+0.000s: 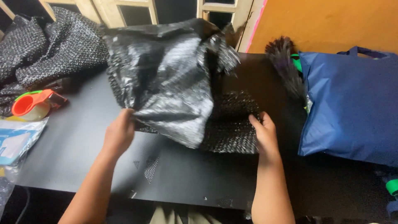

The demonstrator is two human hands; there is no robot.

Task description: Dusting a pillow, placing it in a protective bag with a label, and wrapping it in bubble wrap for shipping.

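Near the middle of the dark tabletop (74, 149) lies a black bubble-wrap sheet (232, 124), flat, with a shiny black plastic bag (166, 83) lifted and bunched over its left part. The bag rises toward the far side and hangs in crumpled folds. The left hand (119, 135) has its grip closed on the bag's near left edge, fingers tucked into the plastic. The right hand (264, 133) rests on the bubble-wrap sheet's near right corner, fingers curled over the edge; whether it pinches the sheet or only presses on it I cannot tell.

Small scraps of black wrap (150, 168) lie on the tabletop just near of the bag, between the two forearms. To the right, well apart from the hands, a blue fabric bag (352, 108) lies flat, with a dark feathery duster (286, 66) at its far left corner. On the far left sits a heap of more black bubble wrap (45, 45). Near of that heap stands an orange tape dispenser (33, 103), and at the left edge lies a clear plastic packet with a pale blue sheet (16, 139). Pale wooden frames (137, 10) stand along the far side, beside an orange wall (327, 25).
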